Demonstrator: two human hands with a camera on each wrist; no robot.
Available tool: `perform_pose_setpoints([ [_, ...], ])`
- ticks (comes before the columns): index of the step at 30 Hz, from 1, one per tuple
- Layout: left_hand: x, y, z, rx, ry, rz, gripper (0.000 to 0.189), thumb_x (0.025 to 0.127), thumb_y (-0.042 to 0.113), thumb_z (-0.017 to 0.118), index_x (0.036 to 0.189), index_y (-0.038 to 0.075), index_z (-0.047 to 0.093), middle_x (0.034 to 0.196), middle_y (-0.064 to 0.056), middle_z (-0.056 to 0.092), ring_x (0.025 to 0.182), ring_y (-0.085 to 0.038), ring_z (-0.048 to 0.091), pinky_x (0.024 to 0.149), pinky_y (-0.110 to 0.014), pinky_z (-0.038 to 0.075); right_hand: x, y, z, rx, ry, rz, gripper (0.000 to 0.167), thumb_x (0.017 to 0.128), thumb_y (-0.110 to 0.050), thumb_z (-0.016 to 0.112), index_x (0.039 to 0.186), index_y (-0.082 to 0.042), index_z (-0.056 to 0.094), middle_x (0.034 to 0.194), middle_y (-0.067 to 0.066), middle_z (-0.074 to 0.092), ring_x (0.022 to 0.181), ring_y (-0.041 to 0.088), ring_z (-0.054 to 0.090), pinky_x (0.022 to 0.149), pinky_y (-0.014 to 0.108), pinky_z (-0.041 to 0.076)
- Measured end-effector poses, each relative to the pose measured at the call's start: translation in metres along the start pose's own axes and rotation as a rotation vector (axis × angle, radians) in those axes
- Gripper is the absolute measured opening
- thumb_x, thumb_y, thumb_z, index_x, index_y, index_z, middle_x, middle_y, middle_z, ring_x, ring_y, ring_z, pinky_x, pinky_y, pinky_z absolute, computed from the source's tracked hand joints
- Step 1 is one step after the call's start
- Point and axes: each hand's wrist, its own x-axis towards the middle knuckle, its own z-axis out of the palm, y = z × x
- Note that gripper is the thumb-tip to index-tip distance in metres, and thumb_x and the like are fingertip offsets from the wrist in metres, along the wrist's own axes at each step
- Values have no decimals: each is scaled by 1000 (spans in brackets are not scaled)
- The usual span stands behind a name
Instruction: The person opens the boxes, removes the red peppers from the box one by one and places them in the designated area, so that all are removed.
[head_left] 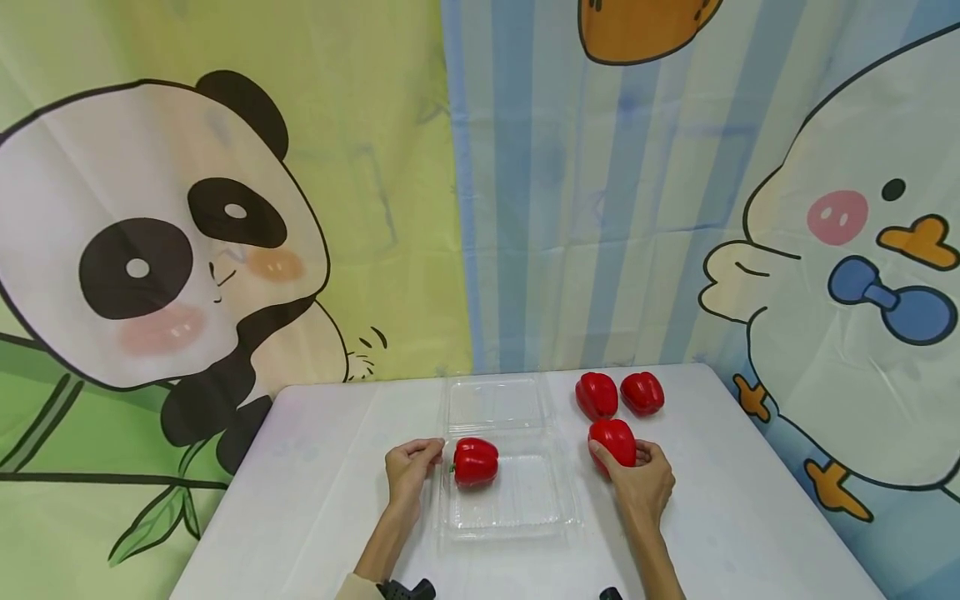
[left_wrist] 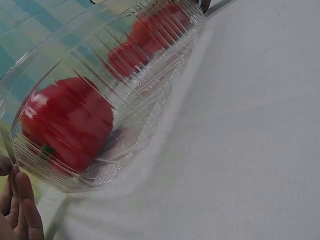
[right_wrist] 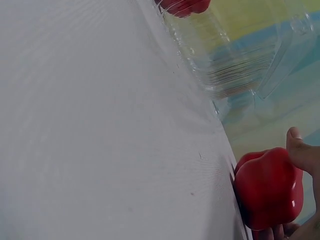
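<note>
Soft light, greyer, dimmer wrist views

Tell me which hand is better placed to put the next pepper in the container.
Probably the right hand: it grips a red pepper beside the clear container, while the left hand pinches the container's edge.

The peppers (head_left: 476,462) are red — one shows a green stem (head_left: 452,468) — and the box (head_left: 517,496) is clear, with ribbed lines. The desk (head_left: 315,475) is white. One curtain (head_left: 382,167) is yellow-green with a black-and-white panda (head_left: 168,200); the other curtain (head_left: 551,208) has blue and pale stripes, plus a white bird (head_left: 847,367) with orange beak (head_left: 918,242) and blue bow (head_left: 926,315).
</note>
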Motion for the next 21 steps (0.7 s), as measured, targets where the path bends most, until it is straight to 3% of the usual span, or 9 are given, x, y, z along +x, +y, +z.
perform_pose_setpoints([
  [9,0,0,0,11,3,0,22,98,19,82,102,-3,82,80,-7,79,71,-10,65,64,-20,53,0,1,-2,-20,4,-14,80,83,-46,94,138,2,62,128,25,69,114,39,62,99,60,59],
  [15,0,0,-1,-2,-3,-2,21,97,17,82,102,-4,82,80,-6,79,69,-10,66,63,-20,52,3,-1,-5,-34,45,-40,81,80,-50,96,137,-1,66,123,23,71,108,36,64,91,52,55],
  [21,-1,4,0,0,-7,-4,22,97,16,82,104,-5,82,80,-4,79,68,-8,67,63,-20,53,4,-14,-12,-31,57,-97,75,82,-41,96,139,-2,66,126,23,70,109,37,63,93,55,54],
])
